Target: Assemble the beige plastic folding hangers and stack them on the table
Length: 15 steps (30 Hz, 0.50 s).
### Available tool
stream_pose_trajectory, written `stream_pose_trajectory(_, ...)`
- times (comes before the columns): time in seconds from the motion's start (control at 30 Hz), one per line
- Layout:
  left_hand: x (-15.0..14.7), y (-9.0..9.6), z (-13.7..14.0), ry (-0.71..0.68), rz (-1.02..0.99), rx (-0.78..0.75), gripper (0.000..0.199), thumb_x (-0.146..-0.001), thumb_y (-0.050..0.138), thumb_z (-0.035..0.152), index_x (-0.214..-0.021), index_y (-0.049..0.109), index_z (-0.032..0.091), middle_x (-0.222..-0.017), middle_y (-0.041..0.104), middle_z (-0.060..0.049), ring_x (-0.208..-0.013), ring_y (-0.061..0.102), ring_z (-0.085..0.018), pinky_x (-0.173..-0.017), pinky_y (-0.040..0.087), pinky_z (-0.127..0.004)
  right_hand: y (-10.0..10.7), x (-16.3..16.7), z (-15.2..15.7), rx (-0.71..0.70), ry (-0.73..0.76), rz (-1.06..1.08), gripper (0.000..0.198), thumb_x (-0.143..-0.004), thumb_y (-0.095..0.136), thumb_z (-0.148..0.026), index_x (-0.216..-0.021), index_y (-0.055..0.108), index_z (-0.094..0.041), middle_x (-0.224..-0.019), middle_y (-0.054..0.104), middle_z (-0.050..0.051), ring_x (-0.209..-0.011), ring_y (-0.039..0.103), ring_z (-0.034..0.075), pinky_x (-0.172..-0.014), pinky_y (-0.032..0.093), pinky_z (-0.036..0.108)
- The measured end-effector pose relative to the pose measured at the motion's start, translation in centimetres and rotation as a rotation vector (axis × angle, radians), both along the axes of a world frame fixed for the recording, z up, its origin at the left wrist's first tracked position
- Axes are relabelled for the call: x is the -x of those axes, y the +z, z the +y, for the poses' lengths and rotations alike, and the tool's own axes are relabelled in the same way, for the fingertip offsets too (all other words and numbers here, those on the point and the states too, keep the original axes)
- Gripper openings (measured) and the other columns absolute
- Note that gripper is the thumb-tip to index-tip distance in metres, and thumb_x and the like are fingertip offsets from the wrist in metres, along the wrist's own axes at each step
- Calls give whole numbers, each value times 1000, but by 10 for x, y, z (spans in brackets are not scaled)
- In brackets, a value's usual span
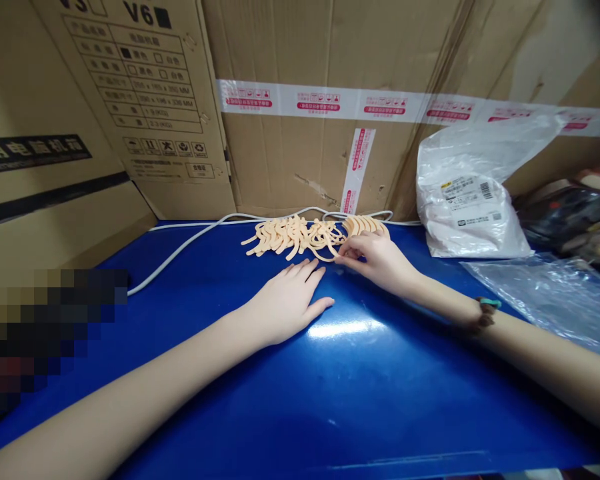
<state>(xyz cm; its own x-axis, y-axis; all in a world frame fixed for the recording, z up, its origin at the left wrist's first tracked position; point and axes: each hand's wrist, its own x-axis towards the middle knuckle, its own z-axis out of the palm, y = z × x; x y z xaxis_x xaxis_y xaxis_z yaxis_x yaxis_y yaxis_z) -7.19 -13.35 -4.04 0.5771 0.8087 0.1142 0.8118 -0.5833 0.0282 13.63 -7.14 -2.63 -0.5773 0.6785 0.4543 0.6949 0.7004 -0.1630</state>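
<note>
right hand (377, 260): thumb and forefinger pinched on the end of one thin peach strip (325, 259), near the middle of the worktop's far edge. strip: curved, long axis roughly along that edge, bowed toward the near edge, held end pointing right. left hand (287, 303): open, palm down on the blue worktop (330, 387), nothing in its grasp, fingers toward the far edge. loose peach pieces (280, 237): heaped at the far edge, many slanting toward the near left corner. nested peach arcs (363, 225): row beyond the right hand. white cable (180, 252): far edge to left edge. white bag (470, 200): far right corner.
</note>
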Motion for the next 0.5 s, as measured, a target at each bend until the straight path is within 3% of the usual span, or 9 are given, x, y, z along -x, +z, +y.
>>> stream_pose_trajectory(0.2,1,0,2,-11,-18,2,61,-97,35,49,-142,40,8,-148,40,-18,-136,38,-31,-113,30,-46,-5,-1,-5,3,4,28,11,-87,62,-26,-82,65,-17,-67,60,0,-72,56,17,-78,36,31)
stream_pose_trajectory(0.33,0,-2,2,-14,-140,37,54,-95,43,47,-133,45,8,-142,46,-20,-132,42,-33,-110,33,-48,-5,4,-20,43,96,-73,12,-87,63,-29,-83,64,-17,-65,59,-2,-69,54,15,-76,36,31)
stream_pose_trajectory(0.4,-1,-2,2,42,-312,103,44,-93,46,46,-122,48,12,-131,56,-19,-123,51,-32,-102,41,-47,-5,6,-27,46,142,-91,12,-88,62,-29,-84,64,-18,-66,59,-2,-68,54,15,-76,36,30)
stream_pose_trajectory(0.5,-4,-1,4,146,-731,201,27,-94,45,41,-107,42,18,-111,65,-13,-106,62,-24,-89,48,-40,-6,10,-32,48,195,-82,15,-89,59,-29,-82,62,-18,-68,59,-1,-68,52,14,-70,37,28)
